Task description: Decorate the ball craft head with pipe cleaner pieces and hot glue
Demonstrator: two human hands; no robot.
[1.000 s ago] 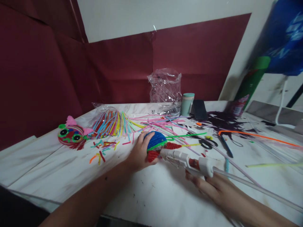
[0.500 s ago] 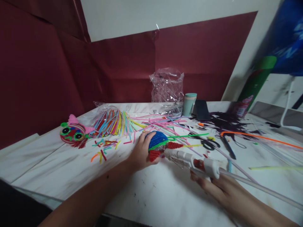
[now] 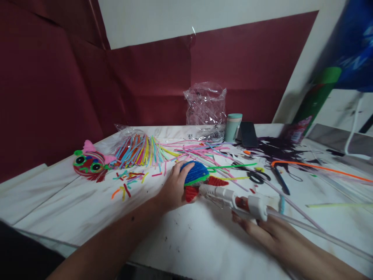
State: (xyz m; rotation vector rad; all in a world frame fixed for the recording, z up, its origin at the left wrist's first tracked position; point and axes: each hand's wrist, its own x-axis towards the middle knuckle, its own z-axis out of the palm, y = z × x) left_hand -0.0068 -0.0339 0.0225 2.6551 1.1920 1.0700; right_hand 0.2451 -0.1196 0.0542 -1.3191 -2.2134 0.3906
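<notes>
My left hand is closed around a pipe-cleaner craft piece, rounded and blue with a green edge and red fin-like parts. My right hand grips a white hot glue gun, a long clear glue stick trailing from its back. The gun's nozzle is at the lower side of the craft piece, by the red parts; whether it touches cannot be made out. On the left lies a finished-looking pipe-cleaner figure with two large eyes and pink ears.
A bundle of pipe cleaners and short cut pieces lie left of centre. Black scissors, a dark blue pen and an orange pipe cleaner are on the right. Behind stand a green cup, a phone and a plastic bag.
The glue gun has shifted slightly left along the craft piece's underside. The craft piece has tilted a little in my left hand, which stays in nearly the same place.
</notes>
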